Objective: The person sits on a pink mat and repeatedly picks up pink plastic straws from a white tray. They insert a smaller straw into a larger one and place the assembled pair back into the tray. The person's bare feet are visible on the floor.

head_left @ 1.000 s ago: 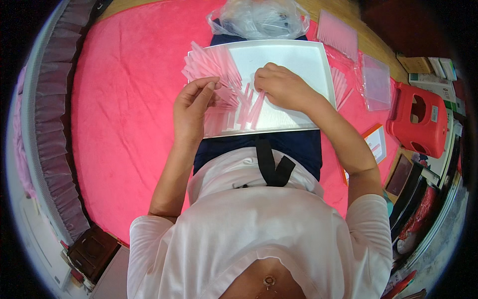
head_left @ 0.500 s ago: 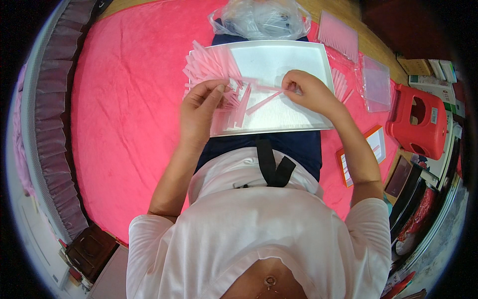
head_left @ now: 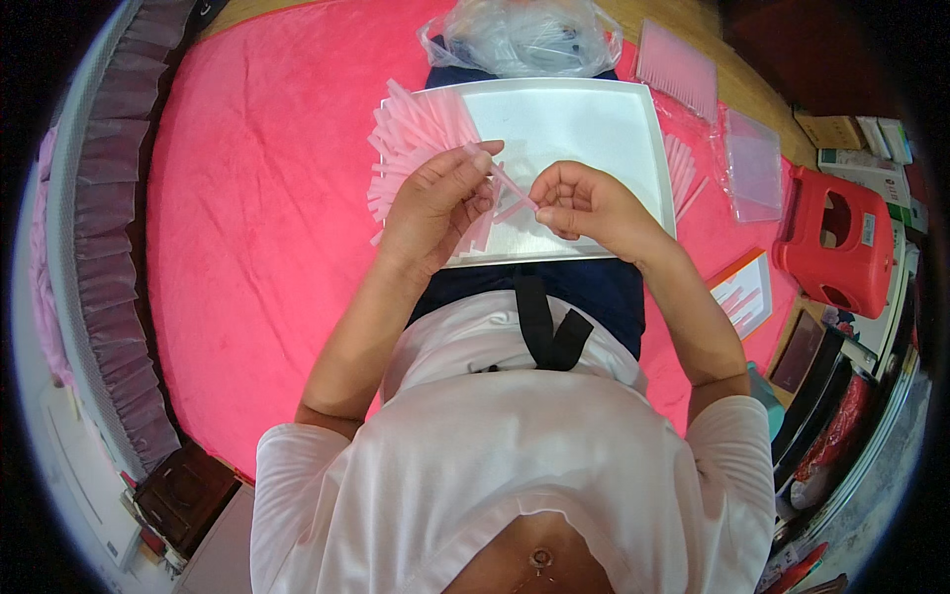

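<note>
A white shallow tray (head_left: 569, 114) rests across my lap. At its left side a fanned heap of thin pink strips (head_left: 421, 129) spills over the rim. Between my hands a single narrow pink strip (head_left: 513, 186) slants down to the right. My left hand (head_left: 435, 203) pinches its upper end with thumb and forefinger, above the heap. Its lower end sits between the thumb and fingertips of my right hand (head_left: 599, 213), over the middle of the tray. Loose strips partly show beneath both hands; my left hand hides some of them.
More pink strips (head_left: 683, 173) lie just right of the tray. Beyond them are clear packs (head_left: 678, 69) of pink pieces and an orange-edged box (head_left: 742, 292). A red plastic stool (head_left: 836, 243) stands at right. Behind the tray is a clear plastic bag (head_left: 524, 40).
My left hand has moved right and taken the strip's upper end. My right hand has shifted down and left, still pinching a strip.
</note>
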`<action>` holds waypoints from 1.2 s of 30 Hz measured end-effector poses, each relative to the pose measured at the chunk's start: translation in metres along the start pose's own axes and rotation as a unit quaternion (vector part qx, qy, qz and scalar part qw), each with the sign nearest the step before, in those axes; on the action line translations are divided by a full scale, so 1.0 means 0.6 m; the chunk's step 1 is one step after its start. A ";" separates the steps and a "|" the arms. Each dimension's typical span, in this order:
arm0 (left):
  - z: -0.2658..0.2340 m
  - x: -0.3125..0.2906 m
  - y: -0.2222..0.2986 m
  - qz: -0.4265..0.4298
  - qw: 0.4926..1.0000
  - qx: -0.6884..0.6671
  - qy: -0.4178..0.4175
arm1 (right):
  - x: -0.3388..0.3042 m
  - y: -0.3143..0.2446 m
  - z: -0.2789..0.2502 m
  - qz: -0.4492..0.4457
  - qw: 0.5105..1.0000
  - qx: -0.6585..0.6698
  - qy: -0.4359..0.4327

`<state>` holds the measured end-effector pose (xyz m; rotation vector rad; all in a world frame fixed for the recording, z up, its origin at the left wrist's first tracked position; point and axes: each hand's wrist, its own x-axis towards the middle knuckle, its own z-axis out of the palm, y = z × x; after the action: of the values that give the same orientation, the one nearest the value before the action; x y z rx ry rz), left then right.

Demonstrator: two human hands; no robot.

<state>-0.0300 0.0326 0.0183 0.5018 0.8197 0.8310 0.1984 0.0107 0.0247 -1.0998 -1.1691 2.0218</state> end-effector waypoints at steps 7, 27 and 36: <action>-0.011 -0.002 0.005 0.000 1.000 0.002 0.001 | -0.005 0.005 0.003 -0.022 1.000 -0.019 -0.010; -0.001 -0.015 0.005 0.024 0.999 -0.011 0.046 | -0.026 0.003 0.001 -0.034 0.998 0.007 0.049; 0.031 -0.032 -0.032 -0.047 0.997 0.053 -0.033 | -0.023 0.003 0.015 -0.090 0.995 0.017 0.048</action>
<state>-0.0144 0.0046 0.0246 0.5769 0.8234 0.6843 0.1975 -0.0049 0.0311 -1.0250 -1.1393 1.8250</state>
